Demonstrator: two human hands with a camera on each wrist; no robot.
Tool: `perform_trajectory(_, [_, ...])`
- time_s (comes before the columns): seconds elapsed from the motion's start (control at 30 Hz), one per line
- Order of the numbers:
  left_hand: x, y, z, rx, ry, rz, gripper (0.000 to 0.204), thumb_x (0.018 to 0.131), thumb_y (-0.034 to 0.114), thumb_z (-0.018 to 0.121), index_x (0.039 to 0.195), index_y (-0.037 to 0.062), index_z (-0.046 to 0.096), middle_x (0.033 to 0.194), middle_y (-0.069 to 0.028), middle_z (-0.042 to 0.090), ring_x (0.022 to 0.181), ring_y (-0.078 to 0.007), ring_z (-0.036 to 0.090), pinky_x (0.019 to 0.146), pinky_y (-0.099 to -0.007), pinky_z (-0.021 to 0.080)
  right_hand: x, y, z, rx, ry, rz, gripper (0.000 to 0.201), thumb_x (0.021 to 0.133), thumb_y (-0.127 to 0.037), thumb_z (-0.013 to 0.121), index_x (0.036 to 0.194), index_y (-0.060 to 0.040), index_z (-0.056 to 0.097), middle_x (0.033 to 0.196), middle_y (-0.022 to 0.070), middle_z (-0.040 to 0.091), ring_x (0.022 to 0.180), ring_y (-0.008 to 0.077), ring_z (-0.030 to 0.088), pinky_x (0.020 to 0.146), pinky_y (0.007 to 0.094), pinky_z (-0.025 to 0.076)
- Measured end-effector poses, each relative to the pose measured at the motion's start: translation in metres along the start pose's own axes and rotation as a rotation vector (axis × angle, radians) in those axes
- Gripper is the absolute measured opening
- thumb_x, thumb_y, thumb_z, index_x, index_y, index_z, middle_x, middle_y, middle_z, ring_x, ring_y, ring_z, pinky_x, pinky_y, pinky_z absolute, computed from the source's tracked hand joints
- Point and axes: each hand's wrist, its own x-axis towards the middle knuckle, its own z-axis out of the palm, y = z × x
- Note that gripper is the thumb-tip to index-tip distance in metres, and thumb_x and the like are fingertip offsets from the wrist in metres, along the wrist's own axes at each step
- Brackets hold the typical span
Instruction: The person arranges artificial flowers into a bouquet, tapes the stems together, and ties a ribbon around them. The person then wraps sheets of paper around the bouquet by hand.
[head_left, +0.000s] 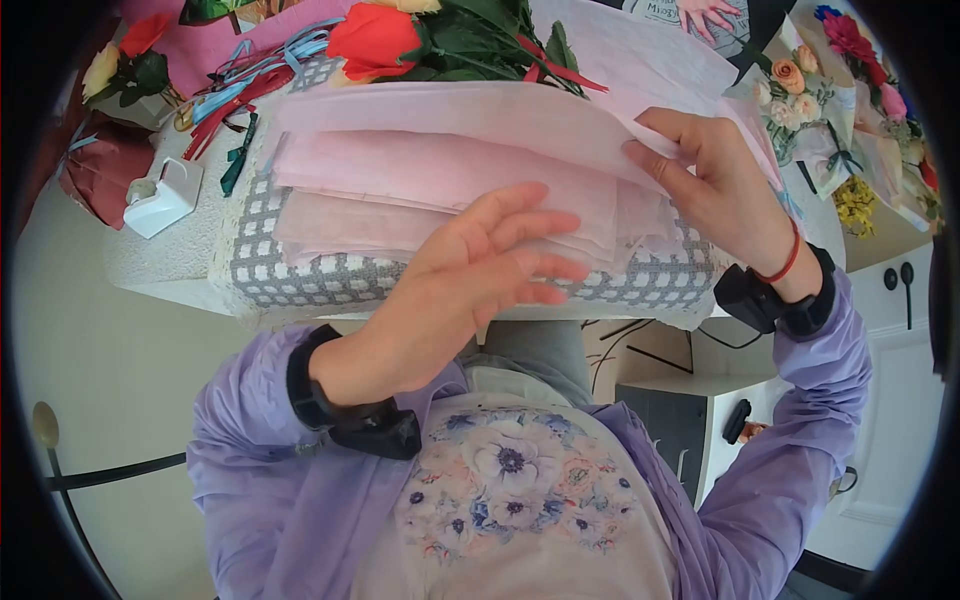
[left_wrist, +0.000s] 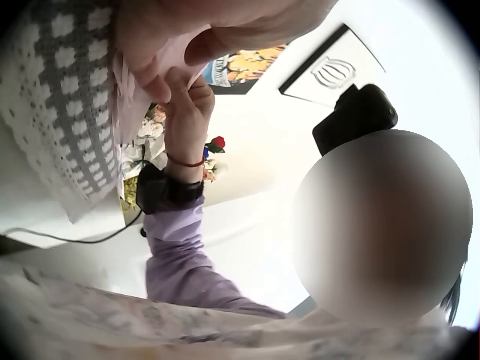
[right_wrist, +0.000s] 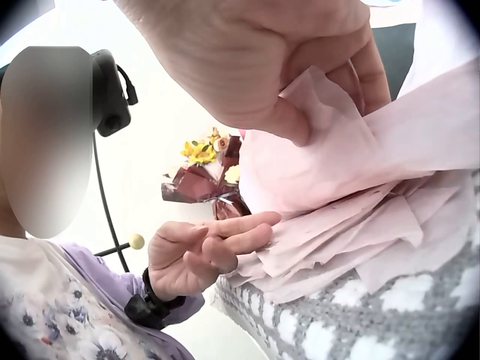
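Layers of thin pink paper (head_left: 450,170) lie folded on a grey-and-white checked cloth, their edges toward the person. At the right end, the right hand (head_left: 725,190) pinches the upper sheet between thumb and fingers; the right wrist view shows the pinched paper (right_wrist: 322,112) bunched at the thumb of the hand (right_wrist: 247,60). The left hand (head_left: 460,285) hovers over the front edges with fingers spread and slightly bent, holding nothing. Whether its fingertips touch the paper cannot be told. Red roses (head_left: 375,42) with green leaves lie behind the fold.
A white tape dispenser (head_left: 163,198), a dark green ribbon (head_left: 238,157) and red and blue ribbons (head_left: 255,85) lie at left. Wrapped bouquets (head_left: 795,90) stand at right. The checked cloth (head_left: 300,285) reaches the table's front edge.
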Motion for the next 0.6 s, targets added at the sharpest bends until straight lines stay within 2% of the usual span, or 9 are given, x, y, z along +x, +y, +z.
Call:
perform_trajectory(0.1, [0.011, -0.003, 0.011, -0.232, 0.084, 0.061, 0.048, 0.090, 0.010, 0.043, 0.130, -0.0068, 0.023, 0.128, -0.0157, 0.039, 0.116, -0.0226, 0.043, 0.096, -0.0315, 0.038, 0.001, 0.004, 0.001, 0.106, -0.050, 0.061, 0.016, 0.082, -0.012, 0.053, 0.086, 0.0024, 0.059, 0.050, 0.0114, 0.043, 0.043, 0.0152, 0.039, 0.045, 0.0296, 0.034])
perform_trajectory(0.23, [0.045, -0.018, 0.018, -0.331, -0.019, 0.094, 0.043, 0.089, 0.010, 0.046, 0.124, -0.0086, 0.030, 0.124, -0.0138, 0.042, 0.117, -0.0211, 0.040, 0.101, -0.0325, 0.033, 0.001, 0.013, 0.004, 0.127, -0.048, 0.000, 0.017, 0.082, -0.012, 0.053, 0.086, 0.0035, 0.059, 0.050, 0.0089, 0.044, 0.045, 0.0115, 0.040, 0.045, 0.0293, 0.034])
perform_trajectory(0.3, [0.061, -0.027, 0.018, -0.494, 0.079, 0.108, 0.035, 0.089, 0.013, 0.049, 0.117, -0.0049, 0.039, 0.117, -0.0106, 0.045, 0.114, -0.0193, 0.041, 0.102, -0.0329, 0.031, 0.001, 0.015, 0.000, 0.280, -0.158, 0.076, 0.020, 0.083, -0.016, 0.055, 0.085, 0.0032, 0.060, 0.053, 0.0068, 0.049, 0.049, 0.0082, 0.042, 0.046, 0.0261, 0.036])
perform_trajectory(0.4, [0.066, -0.031, 0.023, -0.515, 0.104, 0.114, 0.028, 0.089, 0.015, 0.051, 0.111, -0.0014, 0.044, 0.112, -0.0081, 0.047, 0.111, -0.0183, 0.042, 0.103, -0.0333, 0.030, 0.005, 0.023, -0.008, 0.557, -0.144, 0.079, 0.024, 0.082, -0.022, 0.059, 0.084, 0.0018, 0.061, 0.058, 0.0064, 0.054, 0.055, 0.0066, 0.047, 0.050, 0.0222, 0.039])
perform_trajectory(0.43, [0.067, -0.031, 0.023, -0.513, 0.102, 0.113, 0.028, 0.089, 0.015, 0.051, 0.111, -0.0014, 0.044, 0.112, -0.0081, 0.047, 0.111, -0.0183, 0.042, 0.103, -0.0333, 0.030, 0.011, 0.023, -0.021, 0.634, -0.133, 0.227, 0.028, 0.080, -0.028, 0.062, 0.082, 0.0001, 0.063, 0.062, 0.0055, 0.057, 0.060, 0.0070, 0.052, 0.054, 0.0217, 0.042])
perform_trajectory(0.47, [0.067, -0.031, 0.023, -0.506, 0.101, 0.106, 0.028, 0.089, 0.015, 0.050, 0.112, -0.0009, 0.044, 0.113, -0.0079, 0.047, 0.112, -0.0182, 0.042, 0.103, -0.0334, 0.029, 0.017, 0.032, -0.021, 0.635, -0.130, 0.225, 0.028, 0.080, -0.028, 0.062, 0.082, 0.0001, 0.063, 0.062, 0.0055, 0.057, 0.060, 0.0070, 0.052, 0.054, 0.0217, 0.042])
perform_trajectory(0.53, [0.069, -0.031, 0.024, -0.490, 0.098, 0.103, 0.029, 0.090, 0.016, 0.050, 0.113, -0.0005, 0.044, 0.114, -0.0076, 0.047, 0.113, -0.0182, 0.042, 0.103, -0.0336, 0.029, 0.027, 0.048, -0.015, 0.105, -0.075, 0.069, 0.027, 0.078, -0.027, 0.064, 0.080, -0.0001, 0.063, 0.064, 0.0076, 0.059, 0.061, 0.0115, 0.056, 0.055, 0.0261, 0.044])
perform_trajectory(0.57, [0.070, -0.031, 0.026, -0.508, 0.092, 0.119, 0.029, 0.090, 0.016, 0.050, 0.113, -0.0001, 0.043, 0.115, -0.0075, 0.047, 0.114, -0.0179, 0.041, 0.103, -0.0335, 0.029, 0.025, 0.049, -0.009, -0.010, -0.057, 0.004, 0.022, 0.074, -0.021, 0.065, 0.077, 0.0003, 0.063, 0.067, 0.0112, 0.062, 0.061, 0.0201, 0.059, 0.056, 0.0317, 0.045])
perform_trajectory(0.6, [0.071, -0.031, 0.027, -0.527, 0.087, 0.133, 0.029, 0.090, 0.017, 0.049, 0.113, 0.0003, 0.043, 0.116, -0.0074, 0.046, 0.115, -0.0177, 0.041, 0.104, -0.0335, 0.028, 0.025, 0.048, -0.005, -0.006, -0.049, 0.002, 0.022, 0.074, -0.021, 0.065, 0.077, 0.0003, 0.063, 0.067, 0.0112, 0.062, 0.061, 0.0201, 0.059, 0.056, 0.0317, 0.045])
